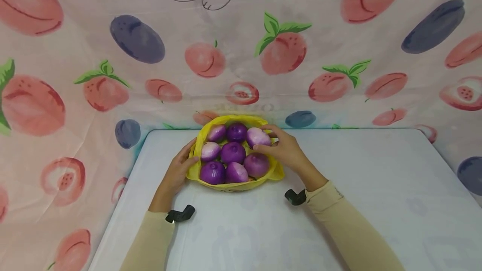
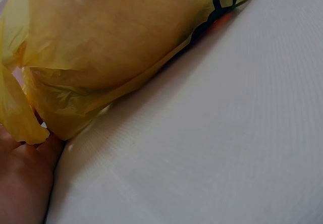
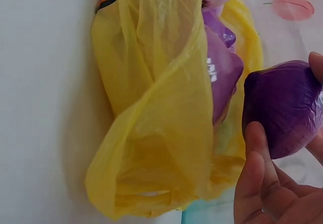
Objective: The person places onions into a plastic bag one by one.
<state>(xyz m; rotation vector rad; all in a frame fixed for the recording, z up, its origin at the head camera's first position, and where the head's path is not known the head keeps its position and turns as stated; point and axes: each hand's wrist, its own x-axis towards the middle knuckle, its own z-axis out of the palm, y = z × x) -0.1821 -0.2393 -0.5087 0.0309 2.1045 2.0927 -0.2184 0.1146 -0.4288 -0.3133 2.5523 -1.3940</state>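
Note:
A yellow plastic bag (image 1: 235,186) lies with its mouth open at the table's far edge, holding several shiny purple onions (image 1: 232,152). My right hand (image 1: 288,149) pinches a pale-sided onion (image 1: 257,137) between thumb and fingers at the upper right of the bag mouth. The right wrist view shows this onion (image 3: 282,108) raised beside the bag's rim, dark purple on the side facing the camera. On the bag's left side, my left hand (image 1: 178,171) holds the plastic, thumb toward the front. In the left wrist view, loose yellow film partly hides its fingers.
A white-covered table (image 1: 241,233) spreads out in front of and beside the bag. Right behind its far edge hangs a fruit-print cloth (image 1: 226,20). A black wrist camera mount (image 1: 180,213) sits at the left cuff, another mount (image 1: 295,197) at the right.

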